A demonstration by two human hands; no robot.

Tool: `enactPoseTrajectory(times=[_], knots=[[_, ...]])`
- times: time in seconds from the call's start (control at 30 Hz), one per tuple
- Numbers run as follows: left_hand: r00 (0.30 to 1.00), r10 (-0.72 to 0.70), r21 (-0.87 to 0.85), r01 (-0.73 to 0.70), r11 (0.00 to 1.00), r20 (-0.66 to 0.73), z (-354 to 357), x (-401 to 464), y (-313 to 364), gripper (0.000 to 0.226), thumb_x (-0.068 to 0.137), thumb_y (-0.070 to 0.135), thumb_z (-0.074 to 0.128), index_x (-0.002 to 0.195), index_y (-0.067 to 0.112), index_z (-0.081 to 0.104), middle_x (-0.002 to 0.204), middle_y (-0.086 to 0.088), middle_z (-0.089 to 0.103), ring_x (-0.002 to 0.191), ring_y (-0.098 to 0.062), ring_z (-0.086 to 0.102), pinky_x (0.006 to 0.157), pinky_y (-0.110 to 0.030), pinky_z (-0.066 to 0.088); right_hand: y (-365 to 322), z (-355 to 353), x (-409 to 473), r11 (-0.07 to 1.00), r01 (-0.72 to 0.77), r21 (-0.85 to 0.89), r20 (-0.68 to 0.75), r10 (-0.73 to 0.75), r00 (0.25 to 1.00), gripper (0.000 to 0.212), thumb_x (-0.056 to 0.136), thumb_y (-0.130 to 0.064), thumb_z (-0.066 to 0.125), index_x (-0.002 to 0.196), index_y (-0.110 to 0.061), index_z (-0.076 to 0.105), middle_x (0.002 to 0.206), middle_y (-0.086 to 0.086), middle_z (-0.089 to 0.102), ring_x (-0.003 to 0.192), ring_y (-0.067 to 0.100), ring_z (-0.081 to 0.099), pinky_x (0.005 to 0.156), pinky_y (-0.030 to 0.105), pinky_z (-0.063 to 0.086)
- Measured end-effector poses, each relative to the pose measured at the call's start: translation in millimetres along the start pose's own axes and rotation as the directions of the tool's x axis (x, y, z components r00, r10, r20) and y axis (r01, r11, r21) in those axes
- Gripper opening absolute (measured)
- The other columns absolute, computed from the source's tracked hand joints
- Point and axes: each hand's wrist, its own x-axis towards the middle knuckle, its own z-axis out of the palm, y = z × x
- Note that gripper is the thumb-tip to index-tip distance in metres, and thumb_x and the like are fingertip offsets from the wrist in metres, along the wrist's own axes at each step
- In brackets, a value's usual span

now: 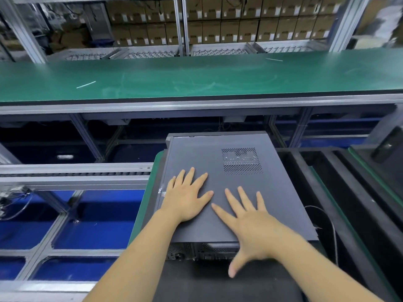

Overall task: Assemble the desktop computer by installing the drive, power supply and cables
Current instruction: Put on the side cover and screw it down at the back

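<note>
Both palms flat — computer case [218, 171].

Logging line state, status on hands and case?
Left hand and right hand flat, open, on side panel. Computer case lies closed on its side. Nothing obstructing.

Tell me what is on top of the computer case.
Both hands lie flat on the computer case: left hand, right hand. The side panel covers everything inside.

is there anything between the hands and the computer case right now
Nothing visible. The left hand and the right hand both lie flat, fingers spread, directly on the side panel of the computer case, which is closed.
</note>
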Motion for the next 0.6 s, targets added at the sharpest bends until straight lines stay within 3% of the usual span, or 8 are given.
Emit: enactPoseTrajectory(times=[0.1, 0.17, 0.23, 0.3, 0.33, 0.43, 0.6], knots=[[1.000, -0.021, -0.007, 0.021, 1.000, 0.018, -8.9, -1.5, 6.7, 0.063, 0.097, 0.068, 0.026, 0.155, 0.045, 0.016, 0.168, 0.001, 0.004, 0.153, -0.025, 0.001, 0.122, -0.046, 0.002, -16.7, 0.7, -8.3, 0.991, -0.020, -0.131, -0.114, 0.005, 0.994, 0.100, 0.087, -0.070, 0.046, 0.151, -0.036, -0.023, 0.162, 0.015, -0.021, 0.147, 0.045, -0.019, 0.111, 0.072, -0.005], [1.000, -0.025, -0.001, 0.025, 1.000, -0.005, -25.0, 0.7, 10.4, 0.062, 0.097, 0.066, 0.029, 0.154, 0.042, 0.023, 0.167, -0.001, 0.012, 0.152, -0.026, 0.009, 0.122, -0.046, 0.008, -19.7, -13.8, -20.2, 0.993, -0.009, -0.114, -0.180, -0.012, 0.984, 0.083, 0.095, -0.060, 0.042, 0.157, -0.033, -0.007, 0.165, 0.014, -0.004, 0.150, 0.043, -0.003, 0.115, 0.068, 0.005], [0.999, -0.020, 0.003, 0.020, 1.000, -0.048, -46.1, 5.7, 12.2, 0.061, 0.096, 0.065, 0.033, 0.152, 0.040, 0.029, 0.164, -0.002, 0.022, 0.149, -0.027, 0.021, 0.118, -0.046, 0.018, -20.9, -30.7, -32.9, 0.986, 0.035, -0.161, -0.327, -0.087, 0.941, 0.080, 0.088, -0.054, 0.061, 0.155, -0.027, 0.027, 0.158, 0.017, 0.031, 0.143, 0.041, 0.032, 0.110, 0.065, 0.032], [1.000, -0.019, 0.000, 0.019, 1.000, -0.006, -63.8, 10.4, 12.2, 0.061, 0.096, 0.066, 0.034, 0.152, 0.043, 0.028, 0.164, -0.001, 0.024, 0.149, -0.028, 0.023, 0.115, -0.048, 0.024, -24.6, -35.7, -38.7, 0.973, 0.045, -0.228, -0.512, -0.159, 0.844, 0.078, 0.065, -0.052, 0.084, 0.133, -0.021, 0.063, 0.129, 0.014, 0.065, 0.115, 0.036, 0.064, 0.086, 0.055, 0.056], [0.999, -0.021, -0.002, 0.021, 1.000, 0.029, -67.4, 11.8, 11.7, 0.061, 0.096, 0.067, 0.033, 0.152, 0.045, 0.027, 0.164, 0.000, 0.021, 0.149, -0.028, 0.020, 0.115, -0.049, 0.023, -27.8, -33.8, -38.5, 0.969, 0.040, -0.242, -0.562, -0.173, 0.809, 0.075, 0.059, -0.052, 0.087, 0.125, -0.021, 0.069, 0.121, 0.011, 0.070, 0.107, 0.033, 0.069, 0.080, 0.051, 0.059], [0.996, -0.018, 0.020, 0.016, 1.000, 0.082, -54.6, 4.7, 12.5, 0.061, 0.097, 0.067, 0.029, 0.154, 0.045, 0.022, 0.166, 0.001, 0.014, 0.152, -0.025, 0.013, 0.119, -0.046, 0.016, -37.1, -22.7, -37.8, 0.969, 0.005, -0.246, -0.527, -0.138, 0.839, 0.068, 0.066, -0.055, 0.083, 0.125, -0.023, 0.070, 0.122, 0.010, 0.070, 0.109, 0.032, 0.068, 0.082, 0.051, 0.058], [1.000, -0.016, 0.049, 0.015, 0.999, 0.003, -19.2, -6.9, 8.5, 0.064, 0.095, 0.070, 0.025, 0.154, 0.046, 0.019, 0.167, 0.003, 0.011, 0.153, -0.024, 0.008, 0.122, -0.044, 0.008, -33.6, 6.6, -32.9, 0.959, -0.007, -0.283, -0.505, -0.143, 0.851, 0.066, 0.069, -0.064, 0.078, 0.122, -0.025, 0.071, 0.122, 0.011, 0.070, 0.111, 0.034, 0.067, 0.083, 0.053, 0.057]])
